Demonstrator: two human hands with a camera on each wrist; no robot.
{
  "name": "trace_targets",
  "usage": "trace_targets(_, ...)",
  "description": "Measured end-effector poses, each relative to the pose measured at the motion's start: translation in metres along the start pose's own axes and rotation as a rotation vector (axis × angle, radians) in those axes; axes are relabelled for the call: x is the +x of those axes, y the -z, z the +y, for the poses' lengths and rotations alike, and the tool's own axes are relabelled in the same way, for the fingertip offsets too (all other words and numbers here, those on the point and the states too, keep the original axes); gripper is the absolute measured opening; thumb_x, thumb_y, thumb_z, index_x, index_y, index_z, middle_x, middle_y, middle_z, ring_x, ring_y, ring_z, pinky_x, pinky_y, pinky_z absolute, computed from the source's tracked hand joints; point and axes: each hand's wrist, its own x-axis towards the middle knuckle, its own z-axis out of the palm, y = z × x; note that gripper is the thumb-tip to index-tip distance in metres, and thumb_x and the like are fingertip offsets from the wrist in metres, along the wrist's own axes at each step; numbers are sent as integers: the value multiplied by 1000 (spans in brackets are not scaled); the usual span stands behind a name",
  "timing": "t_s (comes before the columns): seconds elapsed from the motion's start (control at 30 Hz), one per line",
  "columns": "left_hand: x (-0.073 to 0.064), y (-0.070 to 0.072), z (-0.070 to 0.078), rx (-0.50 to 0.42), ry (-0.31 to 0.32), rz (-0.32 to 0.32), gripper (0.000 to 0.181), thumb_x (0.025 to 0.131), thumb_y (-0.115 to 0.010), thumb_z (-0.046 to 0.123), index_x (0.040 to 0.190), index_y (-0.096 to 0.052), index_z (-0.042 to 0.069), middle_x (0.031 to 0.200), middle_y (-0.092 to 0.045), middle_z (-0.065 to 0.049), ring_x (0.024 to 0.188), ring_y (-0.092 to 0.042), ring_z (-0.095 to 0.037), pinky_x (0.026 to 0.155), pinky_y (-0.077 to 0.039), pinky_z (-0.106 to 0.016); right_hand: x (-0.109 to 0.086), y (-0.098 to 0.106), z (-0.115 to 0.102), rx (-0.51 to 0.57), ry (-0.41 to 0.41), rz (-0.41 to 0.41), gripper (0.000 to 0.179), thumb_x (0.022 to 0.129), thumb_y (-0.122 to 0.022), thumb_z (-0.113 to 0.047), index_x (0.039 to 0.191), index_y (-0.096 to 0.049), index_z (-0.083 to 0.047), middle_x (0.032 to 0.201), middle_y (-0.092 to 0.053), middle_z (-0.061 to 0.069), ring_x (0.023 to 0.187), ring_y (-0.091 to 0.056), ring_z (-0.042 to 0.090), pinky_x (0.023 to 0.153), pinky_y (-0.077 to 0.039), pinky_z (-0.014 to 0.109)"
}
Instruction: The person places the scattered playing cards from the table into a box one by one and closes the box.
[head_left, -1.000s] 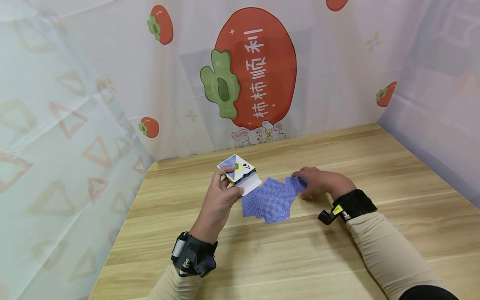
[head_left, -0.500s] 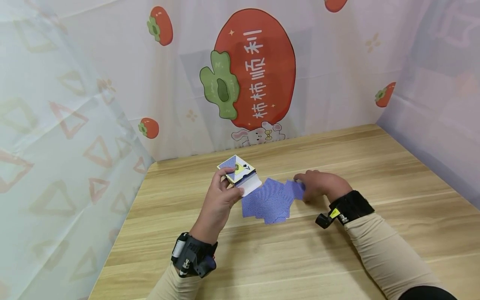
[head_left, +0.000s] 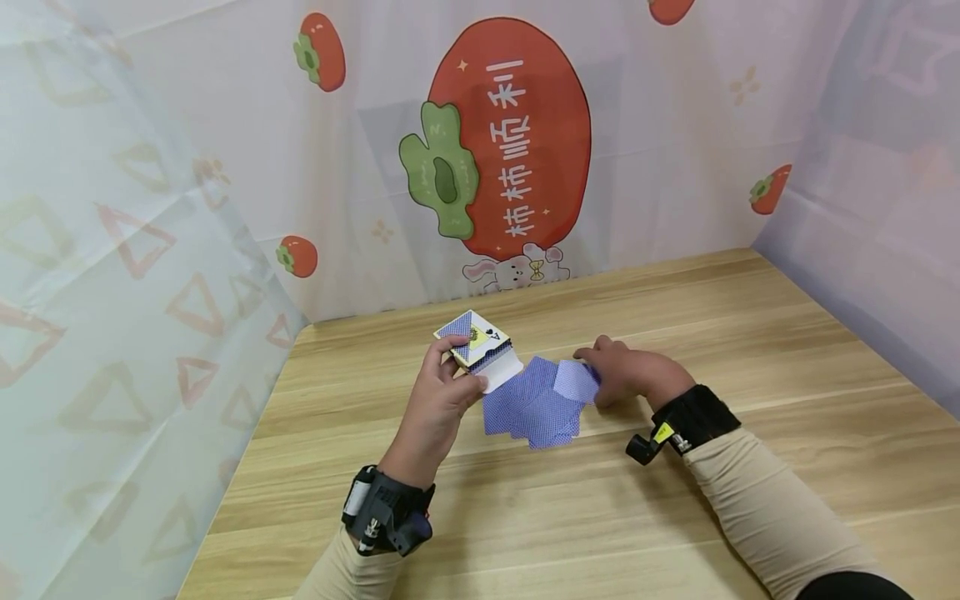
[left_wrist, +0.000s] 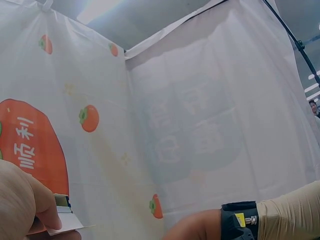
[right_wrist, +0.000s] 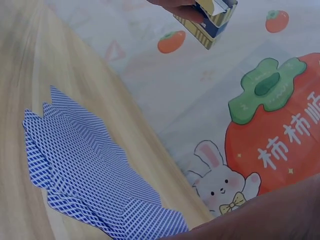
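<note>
My left hand holds a playing-card box above the table, fingers over its top and thumb by the open white flap. The box has a blue pattern, a yellow patch and an ace of spades on it. Below and to the right lies a spread pile of blue-checked playing cards, backs up. At the pile's right side my right hand pinches one playing card, which looks paler than the others and overlaps them. The right wrist view shows the fanned cards close up, with the box above.
The wooden table extends around the cards. Behind it hangs a white curtain printed with persimmons and a rabbit. More curtain stands at the left and right sides. Each wrist wears a black camera band.
My right hand has shifted slightly left, bringing the playing card with it further over the pile, and the card now catches more light. The left hand and box stay in place.
</note>
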Motion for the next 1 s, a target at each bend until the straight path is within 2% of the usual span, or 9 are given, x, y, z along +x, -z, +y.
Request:
trace_targets(0.2,-1,1,0,-6,3,-1,66,82,-55,-17,138,-37,13,148,-40,-20,125,-50,-35,88,-53,-33,5,-10,-12,-21,33,8,83,76,-80,-16,150,-44,-8,127,-53,17,115,-47,32,94,-48,51)
trace_targets(0.4,-1,1,0,-8,3,-1,66,82,-55,-17,138,-37,13,148,-40,-20,125,-50,-36,88,-53,-33,11,-22,-24,99,65,-13,90,81,-78,-10,157,-30,-9,129,-47,16,112,-49,28,92,-50,43)
trace_targets(0.53,-1,0,1,-2,2,2,66,82,-55,-17,138,-37,13,148,-40,-20,125,-50,-36,88,-53,-33,12,-27,-29,141,90,-28,92,82,-76,-10,160,-25,-9,126,-45,14,111,-48,27,90,-50,41)
trace_targets(0.73,-1,0,1,0,3,1,66,82,-55,-17,139,-37,13,149,-40,-20,126,-49,-37,89,-53,-34,9,-28,-36,184,106,-61,95,81,-79,-13,160,-25,-11,127,-45,14,113,-47,29,91,-50,45)
trace_targets(1.0,0,0,0,-1,3,-4,67,82,-56,-16,139,-37,14,150,-38,-20,128,-47,-38,90,-53,-34,-1,-18,-44,139,153,-69,87,84,-78,-19,157,-32,-15,128,-47,9,112,-49,26,92,-50,44)
